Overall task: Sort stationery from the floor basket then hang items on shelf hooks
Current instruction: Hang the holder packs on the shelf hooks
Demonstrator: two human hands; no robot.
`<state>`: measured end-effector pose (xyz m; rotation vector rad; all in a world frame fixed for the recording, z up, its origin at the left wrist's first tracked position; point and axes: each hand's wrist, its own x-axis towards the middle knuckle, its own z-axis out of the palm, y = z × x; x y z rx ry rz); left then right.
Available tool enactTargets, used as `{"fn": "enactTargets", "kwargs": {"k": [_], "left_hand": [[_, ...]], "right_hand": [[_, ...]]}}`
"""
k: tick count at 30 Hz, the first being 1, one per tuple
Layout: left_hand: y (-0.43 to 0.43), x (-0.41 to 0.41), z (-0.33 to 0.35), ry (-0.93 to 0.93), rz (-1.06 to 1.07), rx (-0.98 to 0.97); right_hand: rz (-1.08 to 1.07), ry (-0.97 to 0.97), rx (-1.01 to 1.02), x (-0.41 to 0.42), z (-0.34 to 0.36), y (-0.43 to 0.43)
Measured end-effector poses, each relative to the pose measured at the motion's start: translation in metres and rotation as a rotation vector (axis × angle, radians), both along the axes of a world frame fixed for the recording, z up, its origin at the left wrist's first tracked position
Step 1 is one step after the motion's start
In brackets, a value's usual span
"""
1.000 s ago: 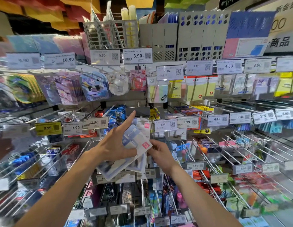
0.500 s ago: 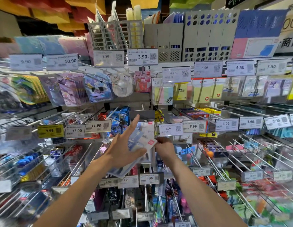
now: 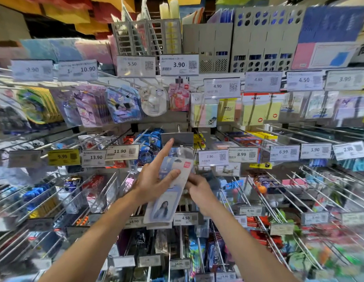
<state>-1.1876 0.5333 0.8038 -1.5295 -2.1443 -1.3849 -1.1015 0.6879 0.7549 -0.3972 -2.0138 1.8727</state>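
Observation:
My left hand [image 3: 154, 178] holds a flat clear-packed card holder pack [image 3: 167, 198] with a red logo at its top corner, thumb across its front and forefinger pointing up toward the hook bar [image 3: 177, 138]. The pack hangs tilted, its top near the centre hook. My right hand [image 3: 199, 190] sits just right of the pack with fingers curled at its edge; what it grips is blurred. The floor basket is out of view.
Rows of metal peg hooks [image 3: 248, 192] with price tags jut toward me on all sides, loaded with stationery packs. Sticky notes [image 3: 205, 115] hang above right, cartoon packs [image 3: 124, 106] above left. Grey file organisers [image 3: 207, 47] stand on the top shelf.
The pack has swung from slanting to nearly upright and moved up toward the centre hook. Both hands have risen slightly and the view has shifted closer to the shelf.

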Motion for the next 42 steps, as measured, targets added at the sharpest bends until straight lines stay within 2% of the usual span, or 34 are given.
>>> {"fn": "enactTargets", "kwargs": {"k": [3,6,10,13,17,26,29,34,38,42], "left_hand": [[-0.002,0.012,0.009,-0.012,0.007,-0.046],[-0.001,0.017,0.015,-0.002,0.007,-0.047],[0.0,0.008,0.008,-0.027,0.058,-0.001],[0.0,0.005,0.009,0.044,0.09,0.026],[-0.003,-0.005,0.007,0.217,0.157,0.01],[-0.002,-0.007,0.007,0.248,0.124,0.004],[-0.001,-0.007,0.005,0.258,0.11,0.009],[0.002,-0.011,0.0,0.283,0.113,-0.012],[0.002,-0.016,-0.004,0.292,0.154,-0.07],[0.001,-0.021,-0.008,0.393,0.137,-0.089]], "right_hand": [[0.225,-0.004,-0.127,0.018,-0.004,0.0],[0.305,0.072,-0.113,0.026,-0.008,0.006],[0.12,0.1,-0.037,0.025,-0.004,0.005],[0.018,0.108,-0.018,0.023,-0.003,0.008],[-0.034,0.076,0.118,0.02,-0.002,0.014],[-0.108,0.203,0.311,0.019,-0.011,0.011],[-0.097,0.144,0.368,0.016,-0.011,0.012],[-0.204,0.019,0.395,0.005,-0.009,0.018],[-0.233,-0.055,0.281,-0.009,-0.001,0.025],[-0.277,-0.146,0.265,-0.032,-0.002,0.031]]}}
